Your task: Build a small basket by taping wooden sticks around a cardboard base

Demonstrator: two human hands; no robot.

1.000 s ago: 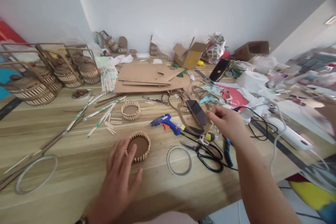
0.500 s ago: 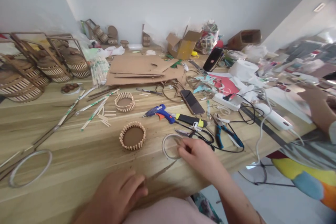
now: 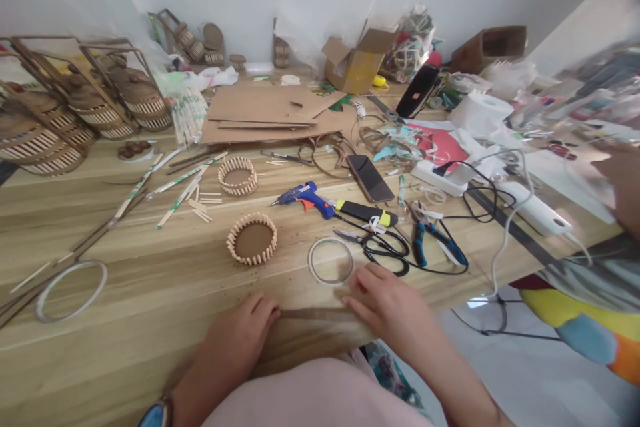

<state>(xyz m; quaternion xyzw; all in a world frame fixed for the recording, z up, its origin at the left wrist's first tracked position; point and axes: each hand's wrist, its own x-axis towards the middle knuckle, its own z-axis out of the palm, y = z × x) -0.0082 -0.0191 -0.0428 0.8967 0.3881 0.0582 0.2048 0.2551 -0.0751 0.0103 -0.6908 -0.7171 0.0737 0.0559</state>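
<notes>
At the table's near edge, my left hand has its fingers curled together at the left end of a thin brown strip. The strip lies along the wood towards my right hand, whose thumb is near its right end. That hand's thumb and fingers are apart. Just beyond them, a pale ring lies flat on the table. A round brown base edged with short wooden sticks stands ahead of my left hand, with a similar stick-edged base behind it.
A blue glue gun, scissors, pliers, a utility knife and a phone lie ahead. Cardboard sheets are behind. Another ring and lantern-like pieces are left. Another person's arm shows right.
My right hand has come away from the pale ring, which now lies flat, and moved near the strip. My left hand has moved forward to the strip's left end. The strip lies straighter across.
</notes>
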